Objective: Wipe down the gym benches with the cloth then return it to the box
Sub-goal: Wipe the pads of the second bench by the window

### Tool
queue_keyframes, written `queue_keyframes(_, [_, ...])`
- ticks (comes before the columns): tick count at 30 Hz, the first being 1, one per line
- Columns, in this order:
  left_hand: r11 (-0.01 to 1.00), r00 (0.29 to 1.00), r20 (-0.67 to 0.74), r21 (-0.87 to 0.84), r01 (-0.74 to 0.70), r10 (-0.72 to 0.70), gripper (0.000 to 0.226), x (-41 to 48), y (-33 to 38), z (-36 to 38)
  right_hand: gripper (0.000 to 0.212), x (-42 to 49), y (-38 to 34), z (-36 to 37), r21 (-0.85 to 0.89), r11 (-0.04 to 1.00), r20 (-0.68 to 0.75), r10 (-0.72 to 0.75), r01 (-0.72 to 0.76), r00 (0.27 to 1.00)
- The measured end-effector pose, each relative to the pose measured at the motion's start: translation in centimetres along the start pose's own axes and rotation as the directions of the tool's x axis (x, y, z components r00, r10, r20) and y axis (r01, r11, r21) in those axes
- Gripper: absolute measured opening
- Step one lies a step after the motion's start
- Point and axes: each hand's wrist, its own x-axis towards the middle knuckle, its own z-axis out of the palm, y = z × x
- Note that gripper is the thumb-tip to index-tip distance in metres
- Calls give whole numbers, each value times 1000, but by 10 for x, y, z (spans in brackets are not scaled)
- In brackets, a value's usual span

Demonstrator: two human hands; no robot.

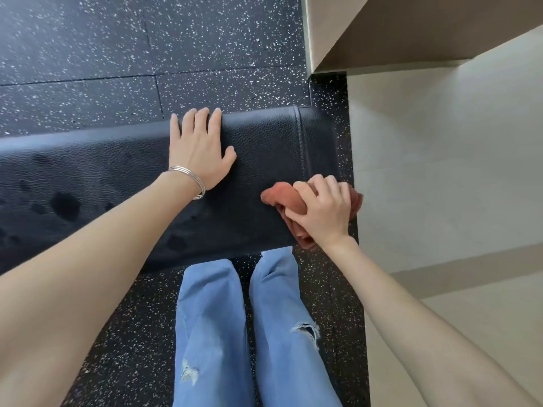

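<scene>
I note the right hand (323, 212) closed around the bunched cloth (282, 198) at the counter (117, 177) end's near edge; left hand (199, 151) flat, fingers spread, empty, pressing its top.

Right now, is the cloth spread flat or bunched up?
Bunched up: the rust-orange cloth bulges in crumpled folds from the right hand.

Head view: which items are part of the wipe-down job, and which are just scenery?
In the job:
- cloth, bunched in right hand
- black bench, dark wet spots toward its left
- left hand, flat on the bench

Not in the job:
- speckled floor
- wall
- bangles
- jeans
</scene>
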Motion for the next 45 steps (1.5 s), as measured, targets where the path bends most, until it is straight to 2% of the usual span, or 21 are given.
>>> queue_keyframes(2, [1000,1000,-2,3,1,-1,67,3,2,-1,37,42,0,-2,8,994,-36,107,-106,994])
queue_keyframes(4, [1000,1000,-16,14,8,-8,66,4,2,0,38,101,4,-3,56,956,-57,292,-289,955])
queue_keyframes(6, [1000,1000,-20,22,10,-9,66,3,2,2,40,159,14,-4,66,927,38,368,-369,929])
queue_keyframes(9, [1000,999,-30,19,22,-21,66,2,4,3,43,195,26,-2,20,973,245,220,-232,944])
queue_keyframes(10, [999,999,-32,17,31,-30,66,3,5,3,43,189,28,-1,16,979,226,194,-203,954])
queue_keyframes(13, [999,998,-33,10,46,-45,65,2,8,4,41,143,26,-1,53,971,14,233,-233,972])
queue_keyframes(16, [998,998,-32,-3,61,-61,65,2,12,3,35,85,22,0,107,971,-85,225,-216,971])
queue_keyframes(21, [995,994,-49,-20,95,-96,65,2,16,7,37,-17,20,6,87,992,-21,94,-92,995])
queue_keyframes(26, [994,993,-66,-40,100,-103,65,1,18,7,40,14,25,-3,38,999,8,-24,24,1000])
queue_keyframes(27, [995,993,-72,-38,92,-95,65,1,17,7,41,32,24,-5,17,1000,3,0,0,1000])
queue_keyframes(29, [996,993,-79,-31,81,-83,65,-2,13,9,43,79,19,-5,17,985,-17,173,-173,985])
queue_keyframes(31, [998,994,-91,-12,63,-63,64,-8,11,11,46,131,14,-2,75,910,-9,410,-408,912])
queue_keyframes(33, [999,994,-97,3,44,-43,64,-13,11,12,49,165,12,-1,76,849,62,519,-522,853])
queue_keyframes(35, [999,995,-99,11,33,-32,64,-16,11,11,51,167,10,-2,7,889,97,455,-457,885])
queue_keyframes(38, [999,996,-89,26,21,-19,65,-19,12,9,45,113,4,-6,-39,976,-9,212,-212,977])
queue_keyframes(45, [994,996,-77,102,-43,51,65,-29,9,9,36,-38,-4,11,-38,995,-100,-97,94,990])
